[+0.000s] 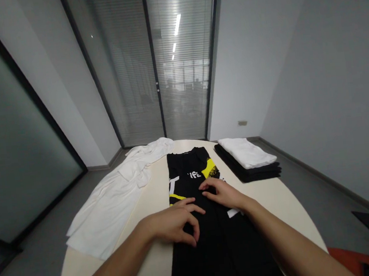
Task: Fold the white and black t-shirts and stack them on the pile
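From my head camera, the only view, the black shirt lies down the middle of the table, collar end near the far edge, its lower part running out of sight toward my near side. My left hand is over its left side, fingers spread loosely, thumb curled toward the forefinger; my right hand is over its right side, higher up, thumb and forefinger parted. The two hands are apart, and I see neither clamped on cloth; whether my fingertips press on it, I cannot tell.

For tidy handling, I'd judge it best to keep my touch light and work both sides evenly, because thin cloth would likely ruck under a hard push. The yellow patch and white letters would make good guides for keeping it straight. I should keep my left forearm off the loose white cloth along the left edge, and my right elbow clear of the folded stack by the far right edge.
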A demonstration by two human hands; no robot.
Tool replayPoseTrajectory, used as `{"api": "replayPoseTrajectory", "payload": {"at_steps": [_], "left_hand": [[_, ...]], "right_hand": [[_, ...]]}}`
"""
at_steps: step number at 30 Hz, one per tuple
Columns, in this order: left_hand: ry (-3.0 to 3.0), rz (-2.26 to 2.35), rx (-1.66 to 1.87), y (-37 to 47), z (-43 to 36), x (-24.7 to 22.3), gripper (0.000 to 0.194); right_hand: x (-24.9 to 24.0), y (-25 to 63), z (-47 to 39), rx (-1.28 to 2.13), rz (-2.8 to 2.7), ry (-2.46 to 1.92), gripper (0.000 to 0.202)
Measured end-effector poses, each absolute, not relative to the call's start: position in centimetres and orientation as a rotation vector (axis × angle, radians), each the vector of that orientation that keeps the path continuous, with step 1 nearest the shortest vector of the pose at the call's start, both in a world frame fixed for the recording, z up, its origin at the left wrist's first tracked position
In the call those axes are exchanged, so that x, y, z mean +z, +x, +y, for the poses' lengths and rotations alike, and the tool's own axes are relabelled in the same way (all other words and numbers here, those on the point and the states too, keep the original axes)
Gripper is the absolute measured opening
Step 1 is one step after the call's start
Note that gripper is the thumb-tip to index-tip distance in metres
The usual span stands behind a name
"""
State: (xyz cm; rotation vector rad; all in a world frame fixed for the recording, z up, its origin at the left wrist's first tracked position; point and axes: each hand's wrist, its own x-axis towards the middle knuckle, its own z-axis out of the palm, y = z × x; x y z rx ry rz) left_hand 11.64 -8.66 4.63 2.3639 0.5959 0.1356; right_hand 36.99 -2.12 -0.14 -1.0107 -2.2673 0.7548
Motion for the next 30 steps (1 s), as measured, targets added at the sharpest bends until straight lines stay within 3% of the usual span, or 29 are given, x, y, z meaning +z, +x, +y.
{"api": "replayPoseTrajectory", "payload": {"at_steps": [4,9,18,24,28,30], "left_hand": [[2.248,0.697,0.378,12.5,-9.2,4.7,0.009],[2.439,0.631,0.16,13.3,-9.7,3.6,0.031],[2.441,0.545,0.293,14.8,-10.8,3.9,0.006],[2.546,0.502,0.219,15.3,-11.4,3.5,0.026],[2.565,0.437,0.194,15.8,-12.1,3.1,0.02],[2.547,0.396,0.17,16.1,-12.7,3.2,0.026]], "right_hand": [[-0.3,36.9,-2.2,0.756,-2.316,-0.92,0.016],[0.0,36.5,-2.8,0.661,-2.409,-0.877,0.015],[0.2,36.4,-2.8,0.629,-2.444,-0.838,0.014],[0.1,36.4,-2.8,0.655,-2.429,-0.832,0.014],[0.1,36.5,-2.7,0.663,-2.424,-0.815,0.013],[0.1,36.5,-2.7,0.67,-2.421,-0.815,0.013]]}}
